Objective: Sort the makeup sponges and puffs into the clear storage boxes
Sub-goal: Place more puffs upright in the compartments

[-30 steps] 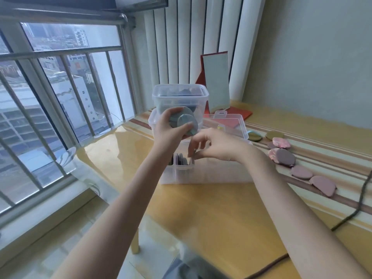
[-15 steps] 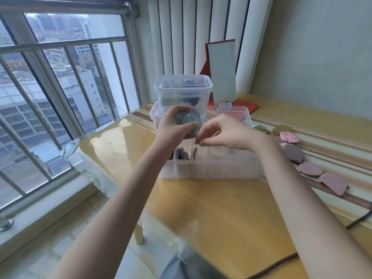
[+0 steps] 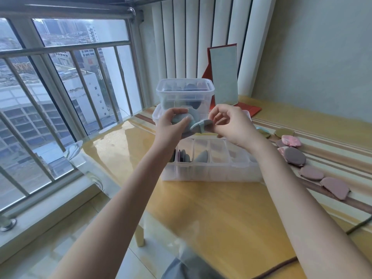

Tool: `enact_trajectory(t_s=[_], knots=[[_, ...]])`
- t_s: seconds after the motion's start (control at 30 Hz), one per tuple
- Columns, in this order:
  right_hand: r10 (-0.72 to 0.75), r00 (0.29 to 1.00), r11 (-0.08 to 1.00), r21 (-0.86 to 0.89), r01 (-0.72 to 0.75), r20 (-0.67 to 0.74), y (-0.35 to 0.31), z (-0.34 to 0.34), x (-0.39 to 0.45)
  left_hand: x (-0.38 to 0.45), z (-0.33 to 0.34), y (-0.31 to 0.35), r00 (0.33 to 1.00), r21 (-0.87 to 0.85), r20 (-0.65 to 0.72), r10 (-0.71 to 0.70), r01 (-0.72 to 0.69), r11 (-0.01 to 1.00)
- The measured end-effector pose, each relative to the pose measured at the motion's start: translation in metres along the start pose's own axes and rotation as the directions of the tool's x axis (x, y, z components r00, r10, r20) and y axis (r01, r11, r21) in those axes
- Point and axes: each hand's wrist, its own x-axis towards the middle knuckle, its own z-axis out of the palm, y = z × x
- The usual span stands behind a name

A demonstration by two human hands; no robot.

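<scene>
Here, in the head view, both hands meet above the divided clear box on the yellow worktop. The left hand has its fingers and thumb curled round a small stack of grey-blue puffs, a closed grip holding them up in front of the boxes. The right hand pinches one grey-blue puff by its right edge, thumb and fingertips closed on it; that puff touches the stack and tilts down toward the left.

The divided box sits near the middle of the worktop. Its leftmost compartments hold dark flat puffs standing on edge, and the next one to the right holds a grey teardrop sponge. Behind it a larger clear box carries a smaller clear tub on top, with dark pieces inside.

To the right, a row of pink and mauve puffs lies on the striped part of the worktop, running from far to near. A red-backed mirror stands at the far side against the white blinds. A dark cable crosses the near right corner.
</scene>
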Motion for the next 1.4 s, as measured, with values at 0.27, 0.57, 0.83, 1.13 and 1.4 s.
enact_trajectory(t_s=[0.27,0.57,0.83,1.13,1.4], knots=[[0.005,0.965,0.972,-0.228,0.057,0.262,-0.005,-0.006,-0.006,-0.001,0.000,-0.001,0.999,-0.014,-0.032,-0.019,0.019,1.000],[0.062,0.943,0.935,-0.350,0.061,0.328,-0.011,0.007,-0.008,-0.002,-0.001,0.001,1.000,0.030,0.001,-0.011,0.011,0.999],[-0.003,0.984,0.939,-0.337,0.063,0.176,-0.014,0.011,-0.006,-0.005,0.001,0.003,0.999,0.060,0.053,-0.011,0.008,0.998],[0.078,0.994,0.992,-0.096,-0.085,-0.070,0.000,0.019,0.000,-0.007,0.001,0.006,0.988,0.150,0.151,0.020,-0.043,0.988],[-0.038,0.989,0.994,-0.108,0.023,-0.144,0.002,0.009,0.002,-0.004,0.002,0.001,0.988,0.198,-0.037,0.149,-0.139,0.970]])
